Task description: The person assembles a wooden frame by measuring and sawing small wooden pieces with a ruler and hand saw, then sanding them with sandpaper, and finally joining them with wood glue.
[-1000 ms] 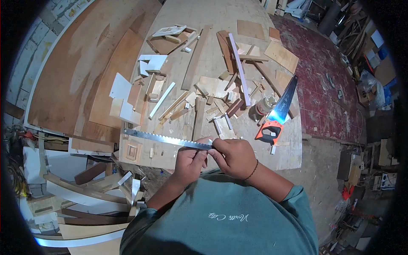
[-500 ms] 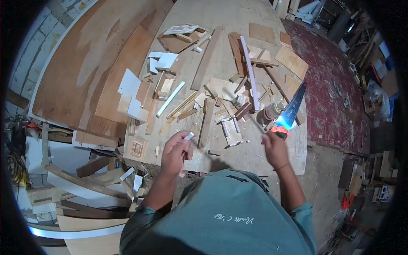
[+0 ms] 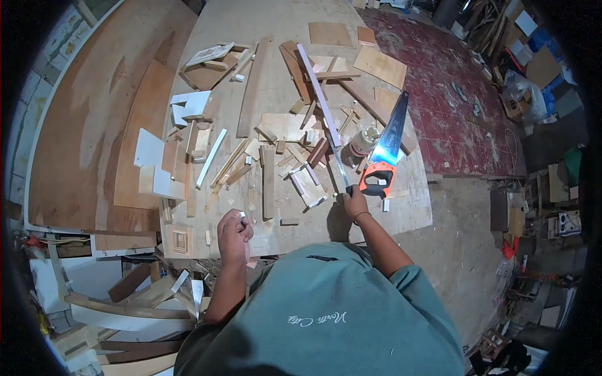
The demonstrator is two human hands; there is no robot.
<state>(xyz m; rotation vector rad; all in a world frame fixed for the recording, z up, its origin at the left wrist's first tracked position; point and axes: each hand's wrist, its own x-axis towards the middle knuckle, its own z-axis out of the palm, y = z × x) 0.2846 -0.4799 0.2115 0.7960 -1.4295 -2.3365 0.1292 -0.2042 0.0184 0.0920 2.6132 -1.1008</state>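
My left hand (image 3: pixel 234 237) is closed around a small white-ended block (image 3: pixel 242 215) just in front of the table's near edge. Most of the block is hidden in the fingers. Further right, my right hand (image 3: pixel 355 203) grips the dark end of a narrow saw blade (image 3: pixel 341 168), which points away from me over the scraps. Close by on the right lies a handsaw (image 3: pixel 392 133) with an orange and black handle. A glass jar (image 3: pixel 364 140) stands beside its blade. Left of the narrow blade is a small wooden frame piece (image 3: pixel 308 187) with pale strips.
Wood offcuts lie over the wooden table (image 3: pixel 401 213). A long pale strip (image 3: pixel 318 94) and a brown board (image 3: pixel 254 88) stretch toward the far side. White pieces (image 3: pixel 190 105) stand at left. Large plywood sheets (image 3: pixel 94 125) lean left, and curved wood parts (image 3: pixel 132 313) are stacked below.
The view has turned, so the table sits further left. My right hand has come inward, and the blade it holds now shows sharply instead of blurred. My left hand still holds the small block.
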